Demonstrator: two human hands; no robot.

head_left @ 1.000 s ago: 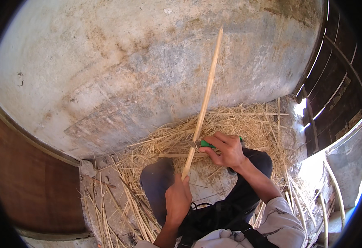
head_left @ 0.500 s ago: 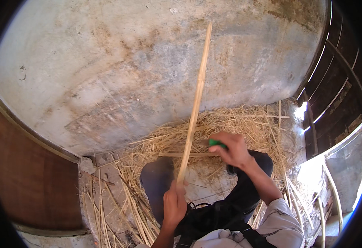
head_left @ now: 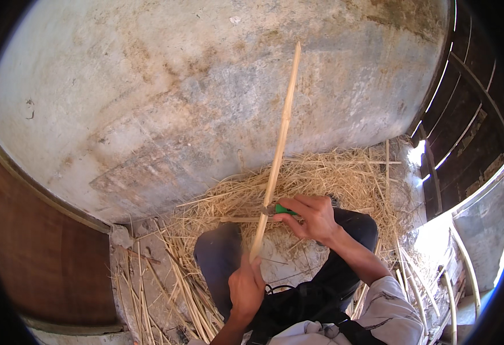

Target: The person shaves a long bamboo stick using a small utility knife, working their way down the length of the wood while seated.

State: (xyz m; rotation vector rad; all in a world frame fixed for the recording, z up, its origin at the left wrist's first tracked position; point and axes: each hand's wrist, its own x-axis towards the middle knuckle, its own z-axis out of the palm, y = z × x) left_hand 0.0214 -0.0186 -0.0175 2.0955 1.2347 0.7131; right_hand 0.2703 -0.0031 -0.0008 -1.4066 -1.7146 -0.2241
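Note:
A long split bamboo strip [head_left: 280, 141] slants upward in front of me, its pointed far end against the view of the wall. My left hand [head_left: 246, 289] is closed round its lower end, between my knees. A green-handled knife [head_left: 284, 210] is in the closed grip of my right hand [head_left: 314, 218]. Its short blade meets the strip a little above my left hand, and most of the handle is hidden by my fingers. Below the knife, another flat bamboo piece [head_left: 237, 219] lies crosswise near my knees.
Pale shavings [head_left: 344, 172] are heaped on the floor beyond my knees. Several long bamboo strips [head_left: 186, 282] lie at my left, and more poles [head_left: 450, 299] lean at the right. A stained wall [head_left: 206, 115] rises ahead; a brown panel [head_left: 45, 241] stands at left.
My right hand has moved left with the knife, bringing its blade to the strip. The strip's far end has dropped slightly and shifted right; my left hand still grips its lower end.

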